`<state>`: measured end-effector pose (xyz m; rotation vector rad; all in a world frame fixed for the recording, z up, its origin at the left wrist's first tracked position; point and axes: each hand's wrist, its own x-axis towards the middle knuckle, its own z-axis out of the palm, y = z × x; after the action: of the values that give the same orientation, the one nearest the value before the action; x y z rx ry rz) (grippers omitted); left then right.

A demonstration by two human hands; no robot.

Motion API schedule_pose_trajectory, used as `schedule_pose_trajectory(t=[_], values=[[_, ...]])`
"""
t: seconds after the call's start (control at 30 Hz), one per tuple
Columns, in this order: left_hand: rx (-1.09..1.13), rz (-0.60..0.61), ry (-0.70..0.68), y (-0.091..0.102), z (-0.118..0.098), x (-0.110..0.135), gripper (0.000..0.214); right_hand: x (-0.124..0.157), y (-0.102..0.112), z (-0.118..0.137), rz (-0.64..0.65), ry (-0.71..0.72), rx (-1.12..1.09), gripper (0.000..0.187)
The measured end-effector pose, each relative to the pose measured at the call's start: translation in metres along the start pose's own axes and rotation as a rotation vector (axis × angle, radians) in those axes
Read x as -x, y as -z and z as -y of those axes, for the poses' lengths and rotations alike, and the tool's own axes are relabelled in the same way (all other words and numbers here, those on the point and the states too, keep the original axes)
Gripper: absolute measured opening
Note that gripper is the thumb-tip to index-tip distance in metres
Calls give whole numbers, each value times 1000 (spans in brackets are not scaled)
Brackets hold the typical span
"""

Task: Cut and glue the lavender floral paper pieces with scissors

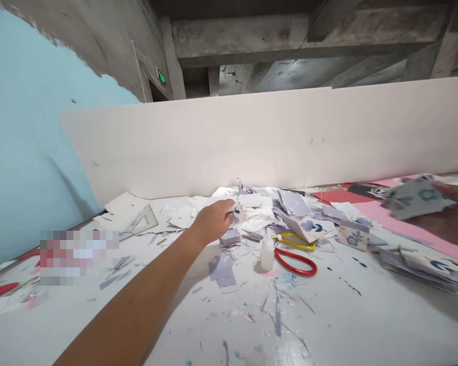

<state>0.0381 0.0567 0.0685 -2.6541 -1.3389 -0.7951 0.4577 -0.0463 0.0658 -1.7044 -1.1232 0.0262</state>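
Largest on my feed is the white table (351, 320), filling the lower half of the frame, with a pale board (229, 140) standing along its back across the middle. A pink sheet (381, 214) lies at right, and a loose heap of lilac and white paper (290, 203) spreads over the centre. The left hand (212, 223) sits at centre, on the near side of the heap, its fingers closed on a small printed piece (237, 212). The right hand (448, 226), at the right edge, grips a card (418, 198) with bluish printing; both are blurred, so I can't make out each finger. Below that card, a stack (423, 269) of paper pieces rests on the table. Right of centre I see scissors (304, 273), with red and yellow handles, just beside a small white bottle (267, 254).
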Motion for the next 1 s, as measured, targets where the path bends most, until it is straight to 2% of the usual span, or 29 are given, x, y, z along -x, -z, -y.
schedule_pose_trajectory(t=[0.07, 0.13, 0.2, 0.27, 0.33, 0.4, 0.53, 0.67, 0.77, 0.87, 0.93, 1.0], values=[[91, -34, 8, -5, 1, -1, 34, 5, -27, 36, 272, -184, -638, 55], [171, -39, 26, -10, 2, -2, 37, 16, -46, 61, 443, -310, -941, 54], [207, -23, 46, -15, 4, -2, 37, 28, -58, 76, 610, -361, -1085, 51], [195, -10, 74, -18, 5, -3, 38, 36, -65, 87, 752, -340, -1169, 49], [168, -15, 90, -17, 1, -2, 40, 41, -70, 98, 862, -298, -1216, 47], [170, -57, 48, -13, -8, 0, 40, 46, -75, 113, 944, -272, -1256, 45], [271, -209, -192, 0, -42, 9, 45, 65, -88, 147, 1036, -246, -1327, 37], [398, -254, -352, 12, -66, 17, 62, 90, -105, 176, 1091, -236, -1366, 27], [558, -263, -288, 20, -63, 16, 52, 101, -118, 186, 1075, -242, -1360, 23], [798, -98, -186, 27, -49, 11, 45, 104, -126, 190, 1018, -241, -1321, 26], [958, 15, -152, 30, -41, 8, 44, 103, -127, 191, 1028, -223, -1282, 29], [1028, 45, -101, 30, -37, 7, 42, 102, -126, 190, 1034, -214, -1244, 30]])
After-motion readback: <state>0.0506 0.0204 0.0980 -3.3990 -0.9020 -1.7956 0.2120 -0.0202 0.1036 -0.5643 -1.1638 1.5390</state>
